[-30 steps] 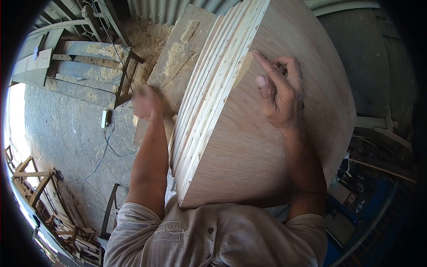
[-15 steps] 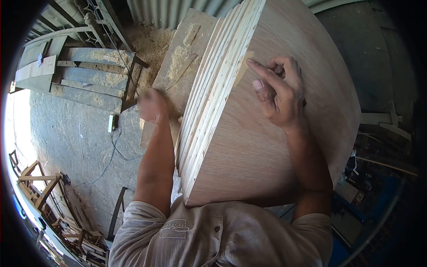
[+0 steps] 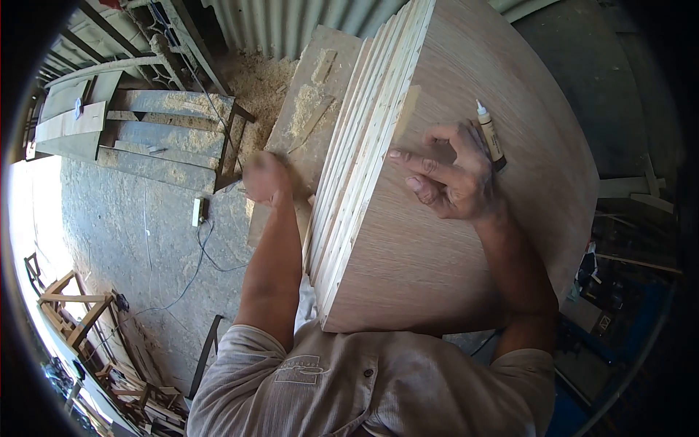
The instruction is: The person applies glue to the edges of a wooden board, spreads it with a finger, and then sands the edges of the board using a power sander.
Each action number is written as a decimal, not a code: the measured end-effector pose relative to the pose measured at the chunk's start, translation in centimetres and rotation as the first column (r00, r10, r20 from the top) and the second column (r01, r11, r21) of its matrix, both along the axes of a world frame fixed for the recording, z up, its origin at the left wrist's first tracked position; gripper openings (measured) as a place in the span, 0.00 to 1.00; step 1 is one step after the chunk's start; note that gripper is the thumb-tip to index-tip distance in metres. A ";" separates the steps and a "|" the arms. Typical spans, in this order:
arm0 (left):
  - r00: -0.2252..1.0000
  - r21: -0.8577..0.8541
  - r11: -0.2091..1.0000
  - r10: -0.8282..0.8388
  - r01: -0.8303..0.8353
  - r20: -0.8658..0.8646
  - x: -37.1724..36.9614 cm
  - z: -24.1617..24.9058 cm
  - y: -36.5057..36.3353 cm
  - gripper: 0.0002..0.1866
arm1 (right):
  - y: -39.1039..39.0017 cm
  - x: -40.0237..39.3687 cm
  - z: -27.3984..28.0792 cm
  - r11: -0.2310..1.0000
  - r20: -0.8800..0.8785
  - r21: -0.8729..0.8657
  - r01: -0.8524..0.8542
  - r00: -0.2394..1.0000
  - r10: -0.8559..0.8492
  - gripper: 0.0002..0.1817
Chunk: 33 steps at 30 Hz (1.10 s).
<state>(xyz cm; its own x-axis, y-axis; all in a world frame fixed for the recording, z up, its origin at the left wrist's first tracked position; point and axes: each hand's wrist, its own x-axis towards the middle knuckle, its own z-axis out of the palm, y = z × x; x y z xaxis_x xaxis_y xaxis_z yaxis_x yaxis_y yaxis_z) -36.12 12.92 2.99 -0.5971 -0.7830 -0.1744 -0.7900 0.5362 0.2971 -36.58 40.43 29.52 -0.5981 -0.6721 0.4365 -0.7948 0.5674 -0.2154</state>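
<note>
A stack of wood panels [image 3: 466, 262] stands before my body, with several pale edges [image 3: 357, 175] showing along its left side. My right hand [image 3: 459, 175] is over the top panel near that edge, its fingers apart and bent, the index fingertip at the rim. Just beyond that hand, a small bottle with a white nozzle [image 3: 490, 135] lies on the panel. A tan strip or patch [image 3: 408, 111] sits at the panel's edge above the fingertips. Left of the stack is my left hand [image 3: 267, 178], smeared by motion; its fingers and anything in them cannot be made out.
A dusty board [image 3: 309, 95] with shavings and offcuts lies left of the stack. Farther left are sawdust-covered planks [image 3: 167, 135] and a power socket box [image 3: 198, 211] with a cable on the concrete floor. Wooden frames [image 3: 80, 313] stand at the lower left.
My right hand has moved down along the panel edge, away from the tan patch, uncovering the bottle. The view has shifted slightly; my left hand stays beside the stack, blurred in both frames.
</note>
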 end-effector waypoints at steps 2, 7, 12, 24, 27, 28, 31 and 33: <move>1.000 -0.001 1.000 0.002 -0.002 -0.005 0.1 -0.2 -0.1 0.30 | -0.3 0.0 -0.4 0.995 0.020 -0.048 0.087 0.996 -0.086 0.20; 1.000 -0.018 1.000 -0.008 0.007 -0.020 0.1 -0.9 -0.3 0.30 | -0.4 -0.2 -0.4 0.981 0.018 -0.068 0.180 0.984 -0.180 0.20; 1.000 0.018 1.000 -0.006 0.006 -0.018 0.1 -0.3 -0.2 0.29 | -0.6 -0.3 -0.8 0.977 0.033 -0.101 0.188 0.982 -0.186 0.18; 0.999 0.028 0.999 0.025 -0.024 -0.021 0.0 -0.1 -0.4 0.29 | 0.0 -4.6 4.1 0.986 0.112 -0.048 0.161 0.982 -0.155 0.21; 0.999 0.043 0.999 0.033 -0.033 0.006 0.1 -0.9 -0.5 0.29 | -0.2 -6.9 5.1 0.980 0.142 0.104 0.170 0.973 -0.184 0.25; 1.000 0.042 0.999 0.028 -0.028 -0.004 0.0 -0.7 -0.6 0.29 | -0.3 -7.4 5.2 0.971 0.153 0.164 0.175 0.968 -0.200 0.27; 0.998 0.023 0.999 0.037 -0.036 -0.041 0.0 -1.2 -0.4 0.28 | -1.1 -8.1 5.3 0.954 0.130 0.259 0.150 0.974 -0.188 0.32; 0.999 0.064 0.997 0.035 -0.034 -0.019 -0.1 -0.4 -0.5 0.27 | -1.3 -8.3 5.2 0.944 0.124 0.305 0.129 0.977 -0.174 0.32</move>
<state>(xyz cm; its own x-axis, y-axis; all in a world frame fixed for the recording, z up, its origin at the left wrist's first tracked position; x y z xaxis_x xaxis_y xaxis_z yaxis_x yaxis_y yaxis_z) -36.19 12.39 2.57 -0.5740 -0.7908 -0.2125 -0.8010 0.4885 0.3461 -44.88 39.17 34.75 -0.7452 -0.6535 0.1327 -0.6667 0.7340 -0.1292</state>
